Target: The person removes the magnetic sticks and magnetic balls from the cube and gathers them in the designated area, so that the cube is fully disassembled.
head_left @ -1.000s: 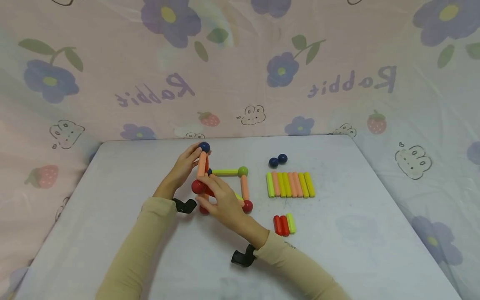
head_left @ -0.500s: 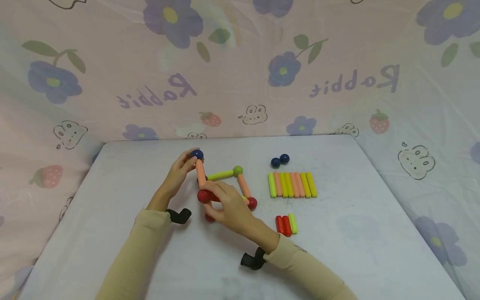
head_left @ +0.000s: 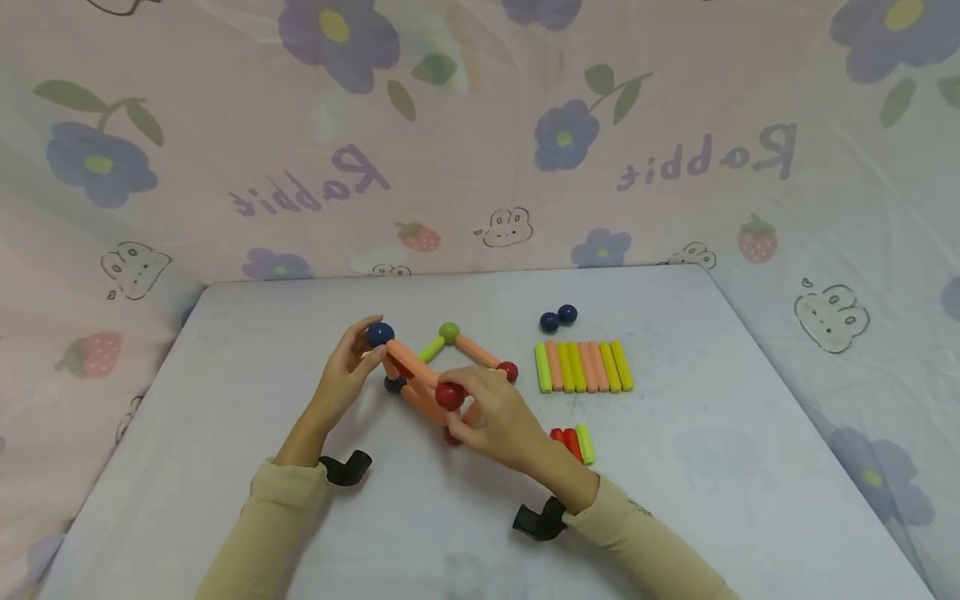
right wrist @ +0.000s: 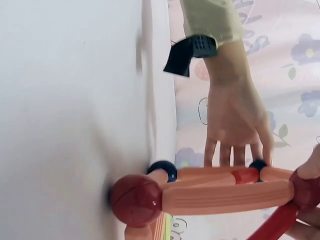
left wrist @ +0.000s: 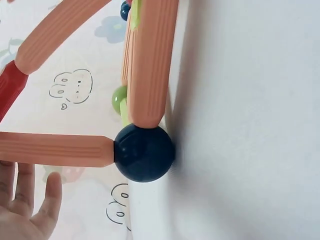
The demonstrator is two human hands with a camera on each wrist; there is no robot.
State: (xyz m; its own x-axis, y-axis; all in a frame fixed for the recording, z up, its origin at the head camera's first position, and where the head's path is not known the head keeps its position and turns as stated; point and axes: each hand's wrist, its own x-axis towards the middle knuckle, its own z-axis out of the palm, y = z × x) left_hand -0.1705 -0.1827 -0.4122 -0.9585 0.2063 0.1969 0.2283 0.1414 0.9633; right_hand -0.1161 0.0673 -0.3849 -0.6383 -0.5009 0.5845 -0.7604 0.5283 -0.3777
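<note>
A frame of magnetic sticks and balls stands on the table, with orange sticks [head_left: 412,362], red sticks and a green ball [head_left: 448,333]. My left hand [head_left: 345,375] holds its upper dark blue ball [head_left: 380,335] between thumb and fingers. The upper red ball [head_left: 450,396] is pinched by my right hand [head_left: 504,421]. In the left wrist view the lower blue ball [left wrist: 145,152] joins two orange sticks at table level. A lower red ball [right wrist: 136,200] shows in the right wrist view below an upright orange stick [right wrist: 227,197]. My right hand hides part of the frame.
Right of the frame lies a row of yellow, orange and lime sticks [head_left: 583,367]. Two loose dark blue balls [head_left: 558,317] sit behind that row. Red and lime short sticks [head_left: 573,444] lie nearer, beside my right forearm. A patterned cloth [head_left: 450,167] hangs behind the white table [head_left: 712,467].
The frame has turned on the table. Its upper red ball has swung right with my right hand, while the upper blue ball has come left and nearer with my left hand.
</note>
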